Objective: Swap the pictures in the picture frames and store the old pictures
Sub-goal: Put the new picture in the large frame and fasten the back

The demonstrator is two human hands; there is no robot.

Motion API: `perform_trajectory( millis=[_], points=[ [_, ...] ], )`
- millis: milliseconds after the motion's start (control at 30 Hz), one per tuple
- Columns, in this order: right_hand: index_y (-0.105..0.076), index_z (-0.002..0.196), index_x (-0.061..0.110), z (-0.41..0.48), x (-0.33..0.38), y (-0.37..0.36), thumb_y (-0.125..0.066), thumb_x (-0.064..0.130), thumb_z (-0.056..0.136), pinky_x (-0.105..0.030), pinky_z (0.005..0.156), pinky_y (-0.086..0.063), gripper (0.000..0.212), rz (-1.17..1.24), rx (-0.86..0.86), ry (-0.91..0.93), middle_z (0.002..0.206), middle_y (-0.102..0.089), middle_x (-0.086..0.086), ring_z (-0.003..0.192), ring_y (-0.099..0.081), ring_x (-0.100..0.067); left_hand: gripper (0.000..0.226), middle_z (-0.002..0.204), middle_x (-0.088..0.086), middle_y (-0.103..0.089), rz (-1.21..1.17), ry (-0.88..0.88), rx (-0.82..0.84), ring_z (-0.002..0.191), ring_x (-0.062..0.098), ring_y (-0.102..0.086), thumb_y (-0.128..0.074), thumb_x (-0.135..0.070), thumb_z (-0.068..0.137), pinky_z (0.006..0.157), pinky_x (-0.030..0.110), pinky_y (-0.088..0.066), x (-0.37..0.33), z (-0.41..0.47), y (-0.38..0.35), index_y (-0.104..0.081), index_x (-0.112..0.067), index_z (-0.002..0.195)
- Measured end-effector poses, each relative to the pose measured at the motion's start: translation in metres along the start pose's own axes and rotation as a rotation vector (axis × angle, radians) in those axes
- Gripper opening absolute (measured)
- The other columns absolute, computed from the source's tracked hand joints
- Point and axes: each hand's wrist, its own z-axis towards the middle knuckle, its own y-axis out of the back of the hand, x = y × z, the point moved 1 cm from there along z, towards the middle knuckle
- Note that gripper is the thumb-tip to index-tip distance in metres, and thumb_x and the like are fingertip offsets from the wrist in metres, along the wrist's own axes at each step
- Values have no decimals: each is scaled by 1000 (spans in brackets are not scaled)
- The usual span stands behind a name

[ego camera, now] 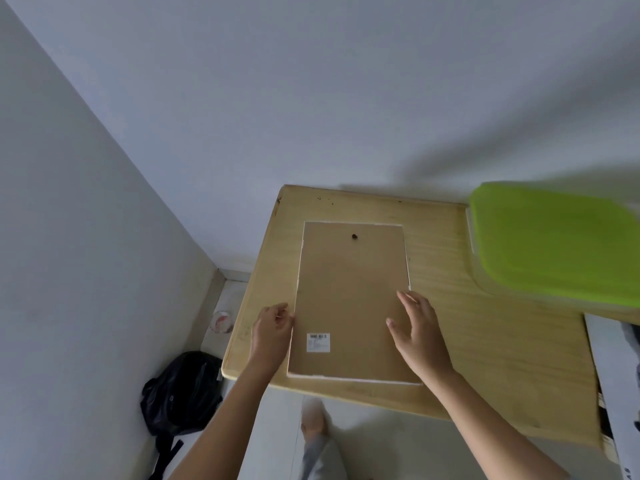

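A picture frame (346,296) lies face down on the wooden table (485,341), its brown backing board up, with a thin white rim, a small black hanger near the far edge and a white barcode sticker (318,342) near the left front corner. My left hand (272,327) is curled at the frame's left edge, fingertips touching the rim. My right hand (417,332) hovers over or rests on the board's right side, fingers spread. A black-and-white picture (616,375) lies at the table's right edge, partly cut off.
A clear box with a bright green lid (557,244) stands at the table's far right. A black backpack (180,389) lies on the floor left of the table, against the wall. A small round object (221,322) sits in the floor corner. My foot (313,420) shows below the table edge.
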Motion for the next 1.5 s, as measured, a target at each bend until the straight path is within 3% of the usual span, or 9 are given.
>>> perform_trajectory(
  millis=[133, 233, 300, 400, 500, 767, 1033, 1267, 1500],
  points=[
    [-36, 140, 8, 49, 8, -10, -56, 20, 90, -25, 109, -26, 55, -40, 4, -82, 145, -32, -5, 134, -31, -19, 41, 121, 10, -53, 0, -65, 67, 112, 23, -53, -54, -19, 92, 94, 31, -41, -24, 48, -7, -50, -4, 130],
    [-25, 144, 7, 82, 7, -10, -49, 24, 94, -22, 111, -14, 58, -67, -1, -171, 152, -22, -4, 140, -20, -17, 53, 134, 7, -45, 20, -113, 126, 125, 22, -44, -53, -30, 92, 105, 38, -37, -38, 78, -15, -40, -5, 138],
    [-20, 145, 7, 92, 7, -15, -45, 28, 96, -21, 112, -8, 60, -154, 49, -131, 155, -16, -5, 143, -13, -16, 61, 138, 6, -42, 51, -159, 161, 129, 23, -39, -54, -39, 90, 107, 41, -34, -46, 92, -20, -37, -9, 140],
    [-10, 146, 4, 93, 8, -28, -32, 40, 97, -24, 114, 2, 65, -263, 104, -85, 157, -2, -6, 144, 4, -15, 74, 142, 2, -34, 46, -147, 179, 132, 19, -32, -63, -38, 84, 109, 33, -29, -53, 102, -26, -28, -12, 144],
    [-6, 146, 3, 91, 9, -40, -11, 59, 86, -29, 115, 7, 82, -348, 94, -92, 155, 5, -8, 141, 12, -15, 81, 140, -1, -34, 44, -171, 144, 130, 16, -32, -71, -34, 79, 103, 26, -26, -50, 105, -30, -28, -14, 145],
    [-22, 141, -6, 91, 12, -48, -6, 56, 92, -34, 115, -2, 80, -505, 81, -128, 151, -17, -22, 142, -11, -28, 80, 141, -4, -35, 22, -175, 91, 129, 14, -34, -72, -33, 78, 100, 24, -28, -46, 104, -36, -30, -18, 144],
    [-25, 140, -7, 97, 13, -50, -24, 48, 91, -35, 115, -3, 74, -492, 50, -99, 151, -19, -24, 142, -11, -30, 79, 140, -6, -34, 18, -174, 93, 130, 12, -34, -71, -34, 79, 106, 29, -31, -44, 105, -36, -30, -18, 144],
    [-30, 138, -8, 100, 19, -55, -27, 49, 90, -41, 116, -14, 74, -465, 37, -102, 148, -25, -26, 141, -16, -34, 78, 141, -7, -34, 32, -169, 69, 129, 11, -34, -71, -33, 79, 100, 24, -28, -43, 103, -37, -30, -20, 144],
    [-29, 138, -8, 101, 18, -56, -30, 48, 90, -40, 114, -12, 74, -442, 29, -76, 148, -24, -27, 141, -15, -35, 76, 139, -6, -35, 18, -160, 74, 129, 12, -35, -70, -32, 79, 98, 24, -29, -43, 103, -37, -31, -19, 143]
  ],
)
